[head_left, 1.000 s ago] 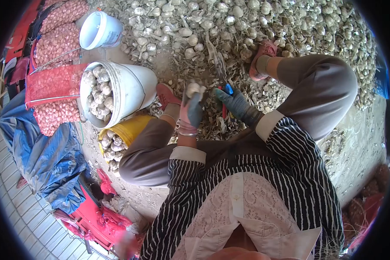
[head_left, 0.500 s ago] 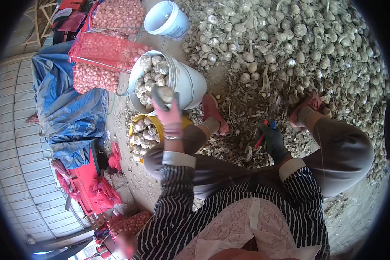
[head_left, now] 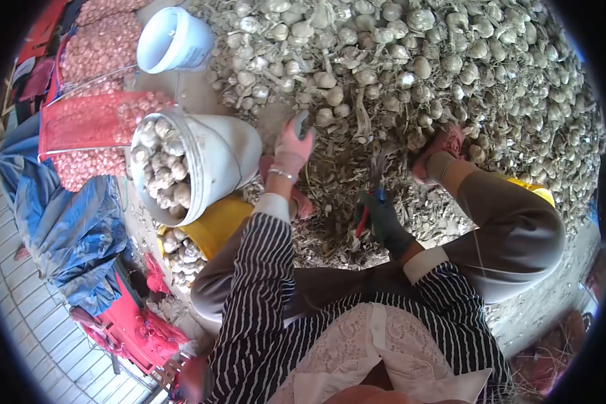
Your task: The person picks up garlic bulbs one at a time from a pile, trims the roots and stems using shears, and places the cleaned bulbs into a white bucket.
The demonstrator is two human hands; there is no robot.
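My left hand [head_left: 294, 147], in a pink and grey glove, reaches over the littered floor beside the white bucket [head_left: 225, 151]. Its thumb and fingers are apart with nothing between them. Trimmed garlic bulbs [head_left: 161, 161] fill the tilted bucket's mouth. In a dark glove, my right hand [head_left: 390, 225] grips pruning shears [head_left: 362, 221] with red and blue handles between my knees; their blades point away from me over dry trimmings. Ahead of both hands lies a large heap of untrimmed garlic [head_left: 411, 57] with stalks and roots.
A yellow bucket [head_left: 219, 225] with more garlic lies by my left knee. Farther off stands a pale blue bucket [head_left: 175, 40]. Red mesh sacks of garlic [head_left: 81, 124] and a blue tarp [head_left: 67, 222] line the left side. Dry husks [head_left: 337, 202] cover the floor between my shoes.
My left hand has left the white bucket's mouth, letting go of a garlic bulb there, and moved right toward the heap. The view has shifted right. My right hand keeps hold of the shears.
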